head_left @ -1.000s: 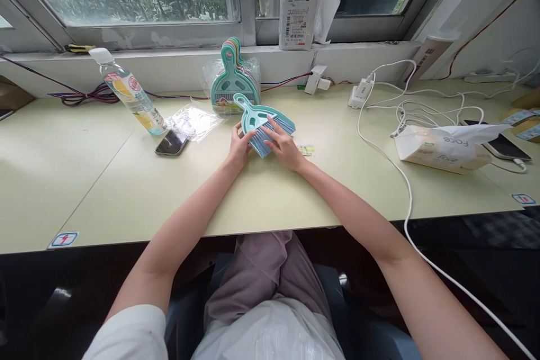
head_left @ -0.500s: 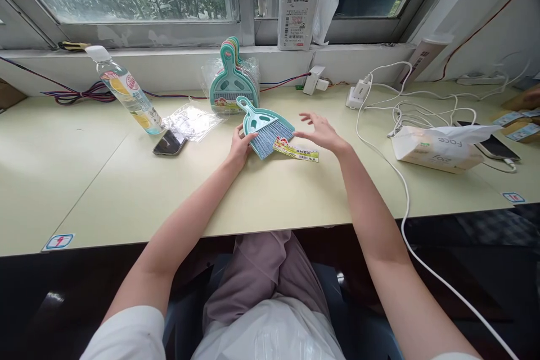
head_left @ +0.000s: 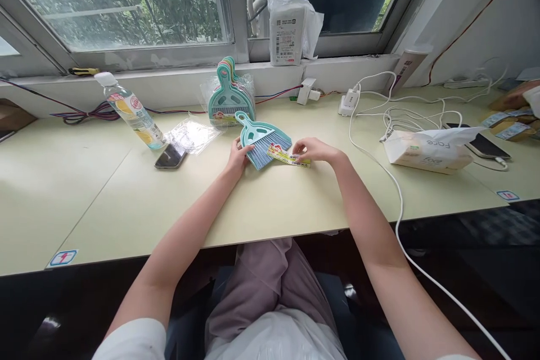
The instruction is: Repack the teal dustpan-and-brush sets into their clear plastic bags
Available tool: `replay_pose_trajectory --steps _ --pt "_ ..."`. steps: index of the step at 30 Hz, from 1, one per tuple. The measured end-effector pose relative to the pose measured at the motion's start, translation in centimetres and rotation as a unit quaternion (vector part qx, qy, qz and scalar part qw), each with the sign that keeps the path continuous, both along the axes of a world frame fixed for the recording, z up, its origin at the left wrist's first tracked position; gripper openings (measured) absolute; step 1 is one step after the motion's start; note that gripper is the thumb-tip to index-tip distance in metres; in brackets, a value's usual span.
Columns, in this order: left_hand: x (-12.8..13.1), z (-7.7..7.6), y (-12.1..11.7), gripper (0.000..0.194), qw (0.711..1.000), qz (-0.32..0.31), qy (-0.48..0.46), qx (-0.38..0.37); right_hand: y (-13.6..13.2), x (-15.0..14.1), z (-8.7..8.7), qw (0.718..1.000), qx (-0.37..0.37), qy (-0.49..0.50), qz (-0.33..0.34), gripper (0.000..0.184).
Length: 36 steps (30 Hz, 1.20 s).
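My left hand (head_left: 238, 156) is closed on the left edge of a teal mini dustpan (head_left: 280, 131), which lies on the table. A small brush with grey-blue bristles (head_left: 262, 151) is nested in it, handle pointing away from me. Across the lower right of the bristles lies a yellow-green printed label (head_left: 278, 153), its other end reaching past the dustpan. My right hand (head_left: 317, 150) pinches the right part of this label, fingertips bent over it. Behind, a stack of similar dustpan sets (head_left: 230, 95) in clear plastic leans against the wall.
Left of the dustpan are a drink bottle (head_left: 134, 112), a phone (head_left: 170, 156) and a clear plastic wrapper (head_left: 194, 134). To the right lie a tissue pack (head_left: 426, 152), white cables (head_left: 399, 177) and another phone (head_left: 485, 146). The table's front edge runs close to my lap.
My right hand, open beside the dustpan before, has come down and closed its fingers on the label. The left hand keeps its hold. The camera view has tilted up slightly.
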<state>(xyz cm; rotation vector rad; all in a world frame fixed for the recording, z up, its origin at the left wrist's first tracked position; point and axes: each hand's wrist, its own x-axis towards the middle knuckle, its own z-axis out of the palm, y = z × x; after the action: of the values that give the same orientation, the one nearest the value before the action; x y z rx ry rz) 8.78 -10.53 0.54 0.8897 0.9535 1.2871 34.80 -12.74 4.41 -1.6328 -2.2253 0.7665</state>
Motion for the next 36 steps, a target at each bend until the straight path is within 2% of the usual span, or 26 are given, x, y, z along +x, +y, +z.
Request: replay_pose_trajectory --steps 3,5,8,12,15,17,18,21,25,28,31,33,36 --pt "-0.1 -0.1 0.1 0.06 1.0 -0.004 -0.002 0.003 -0.2 -0.7 -0.2 0.999 0.029 -0.013 -0.009 0.05" --pt "-0.1 -0.1 0.1 0.06 1.0 -0.008 -0.004 0.006 -0.2 -1.0 -0.4 0.997 0.046 -0.052 -0.011 0.057" --pt "-0.2 -0.2 0.1 0.061 1.0 -0.016 -0.005 0.013 -0.1 -0.9 -0.6 0.995 0.051 -0.09 -0.002 0.048" --pt "-0.2 -0.3 0.2 0.061 1.0 -0.021 -0.005 0.02 0.1 -0.3 -0.3 0.998 0.022 -0.061 0.0 0.036" --pt "-0.2 -0.3 0.2 0.062 1.0 -0.019 0.003 0.019 -0.1 -0.4 0.2 1.0 0.015 -0.024 0.007 0.019" --pt "-0.2 -0.2 0.1 0.062 1.0 -0.02 0.006 0.02 -0.6 -0.8 0.8 0.998 -0.012 0.026 0.051 0.015" --pt "-0.2 -0.2 0.0 0.063 1.0 -0.022 0.007 0.022 -0.8 -1.1 1.1 0.994 -0.038 0.058 0.081 0.018" --pt "-0.1 -0.1 -0.1 0.062 0.999 -0.03 0.006 0.023 -1.8 -1.7 2.2 0.969 -0.134 0.14 0.154 0.036" --pt "0.0 0.2 -0.4 0.054 0.999 -0.044 0.011 0.019 -2.6 -2.1 3.3 0.945 -0.199 0.185 0.182 0.057" --pt "0.1 0.4 -0.6 0.051 0.998 -0.06 0.02 0.02 -2.4 -2.4 3.1 0.953 -0.165 0.205 0.153 0.057" --pt "0.1 0.6 -0.9 0.048 0.996 -0.078 0.022 0.028 -1.6 -3.0 1.9 0.971 -0.064 0.22 0.071 0.05" --pt "0.1 0.7 -1.0 0.046 0.995 -0.089 0.024 0.033 -1.1 -3.5 0.9 0.981 0.013 0.192 0.019 0.043" --pt "0.2 0.8 -1.1 0.046 0.994 -0.104 0.027 0.036 -0.8 -4.2 0.0 0.986 0.094 0.137 -0.006 0.032"
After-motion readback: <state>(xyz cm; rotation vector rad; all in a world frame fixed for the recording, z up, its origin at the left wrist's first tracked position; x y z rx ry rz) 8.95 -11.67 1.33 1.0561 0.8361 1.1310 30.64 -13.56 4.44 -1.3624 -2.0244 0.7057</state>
